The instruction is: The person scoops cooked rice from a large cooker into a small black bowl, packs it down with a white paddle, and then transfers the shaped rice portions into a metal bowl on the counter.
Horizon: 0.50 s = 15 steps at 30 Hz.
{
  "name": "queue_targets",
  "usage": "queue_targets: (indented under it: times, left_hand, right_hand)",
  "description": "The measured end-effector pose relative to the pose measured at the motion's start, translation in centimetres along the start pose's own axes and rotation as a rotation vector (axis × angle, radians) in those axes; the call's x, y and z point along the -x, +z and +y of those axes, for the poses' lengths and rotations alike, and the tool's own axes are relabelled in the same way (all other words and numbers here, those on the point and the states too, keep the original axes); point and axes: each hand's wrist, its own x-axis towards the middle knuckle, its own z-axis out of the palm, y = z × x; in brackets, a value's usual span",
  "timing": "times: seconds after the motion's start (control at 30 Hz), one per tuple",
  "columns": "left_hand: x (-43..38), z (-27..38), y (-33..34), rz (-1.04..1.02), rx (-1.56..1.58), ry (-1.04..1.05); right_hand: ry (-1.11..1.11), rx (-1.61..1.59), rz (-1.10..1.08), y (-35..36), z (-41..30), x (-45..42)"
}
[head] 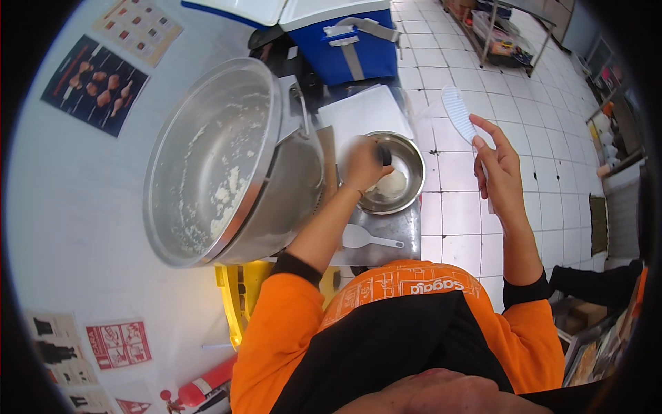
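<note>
My left hand, partly blurred, reaches over the near left rim of a round steel bowl. Its fingers are curled around a small dark object whose kind I cannot make out. A pale, whitish mass lies in the bowl, just below my left thumb. Held up to the right, over the floor, my right hand grips a white plastic paddle with a ribbed blade. The paddle's handle passes behind my fingers. A flat white plastic scoop rests on the metal table, close to my body.
Left of my arm stands a big metal basin with white residue inside. Behind the bowl are white sheets and a blue cooler box. A yellow plastic item and a red fire extinguisher are at lower left. A rack stands farther off.
</note>
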Motion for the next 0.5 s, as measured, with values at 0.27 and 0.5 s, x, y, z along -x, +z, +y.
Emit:
queue_targets:
  times: [0.27,0.5]
  left_hand:
    - [-2.6,2.1,-3.9,0.123,0.226,-0.032]
    - [13.6,4.8,-19.8,0.064,1.429,-0.114]
  right_hand:
    - [-0.036,0.061,0.017,-1.3,-1.2,0.9]
    - [-0.204,-0.081,-0.363,3.9,-3.9,-1.9]
